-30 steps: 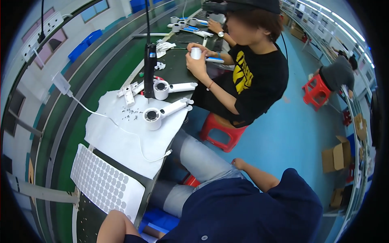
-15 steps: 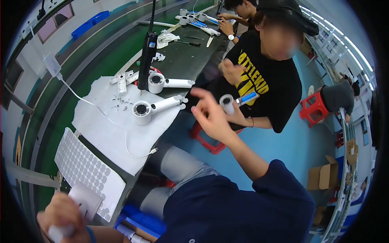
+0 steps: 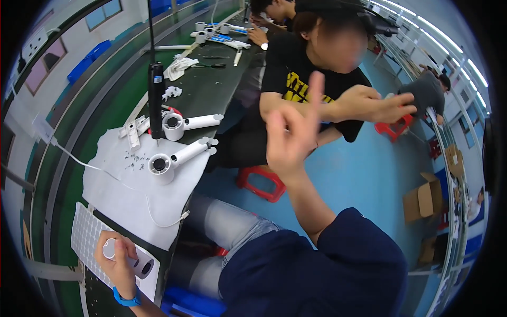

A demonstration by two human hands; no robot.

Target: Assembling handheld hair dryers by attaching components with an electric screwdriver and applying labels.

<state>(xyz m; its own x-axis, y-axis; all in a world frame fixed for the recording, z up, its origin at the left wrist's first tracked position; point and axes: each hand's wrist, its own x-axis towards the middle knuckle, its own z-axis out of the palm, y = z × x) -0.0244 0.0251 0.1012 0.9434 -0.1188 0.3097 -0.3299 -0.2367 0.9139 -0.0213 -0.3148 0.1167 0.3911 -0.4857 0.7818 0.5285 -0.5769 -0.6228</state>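
Head view: I find the left hand closed around a white rounded part, held over the sheet of round grey stickers, presumably to keep both together within reach. The right hand is raised, forefinger extended, holding nothing visible, likely gesturing toward the co-worker. The nearer white fan rests on white cloth, presumably against scratches.

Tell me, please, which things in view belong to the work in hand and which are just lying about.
Likely in use:
white part in the left hand
dotted sheet beneath it

Apparently lying about:
white cable
crumpled cloth
cardboard box
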